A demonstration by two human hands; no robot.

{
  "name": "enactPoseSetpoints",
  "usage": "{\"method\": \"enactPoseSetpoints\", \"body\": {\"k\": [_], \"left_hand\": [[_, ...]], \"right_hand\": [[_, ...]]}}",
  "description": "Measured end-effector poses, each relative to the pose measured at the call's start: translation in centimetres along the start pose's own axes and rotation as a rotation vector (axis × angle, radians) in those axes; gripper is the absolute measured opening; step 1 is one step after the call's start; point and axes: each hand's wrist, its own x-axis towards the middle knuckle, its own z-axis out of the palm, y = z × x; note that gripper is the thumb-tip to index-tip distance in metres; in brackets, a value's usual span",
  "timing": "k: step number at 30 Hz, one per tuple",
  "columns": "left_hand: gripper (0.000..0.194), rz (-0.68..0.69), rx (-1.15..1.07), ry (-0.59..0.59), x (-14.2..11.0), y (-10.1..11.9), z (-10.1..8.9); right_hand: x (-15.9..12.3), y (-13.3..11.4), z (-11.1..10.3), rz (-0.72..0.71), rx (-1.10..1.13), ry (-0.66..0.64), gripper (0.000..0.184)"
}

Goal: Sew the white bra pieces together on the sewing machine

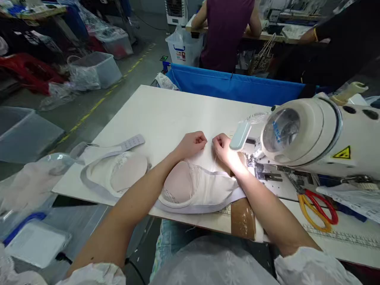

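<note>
A white bra (204,188) with pale pink cups and lace edging lies across the front of the white sewing table (166,111). Past its right cup, my left hand (191,145) is closed, fingertips pressed together; whatever it pinches is too small to see. My right hand (223,149), likewise closed in a pinch, is just left of the sewing machine's (299,130) lit needle area. A faint thread seems to hang below it. The two hands are a small gap apart. My left forearm passes over the middle of the bra. A printed label (132,142) shows at its left end.
Scissors with red and yellow handles (317,209) lie right of the needle area. Brown tape (243,217) covers the table's front edge. A blue cloth bin (231,85) borders the far side. Clear plastic tubs (26,134) stand left. Two other people sit beyond.
</note>
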Motion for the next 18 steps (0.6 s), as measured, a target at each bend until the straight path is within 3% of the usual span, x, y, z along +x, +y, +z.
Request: {"method": "enactPoseSetpoints", "body": {"k": [18], "left_hand": [[0.009, -0.049, 0.072, 0.011, -0.06, 0.34, -0.35]], "right_hand": [[-0.43, -0.79, -1.04, 0.001, -0.207, -0.122, 0.016]]}}
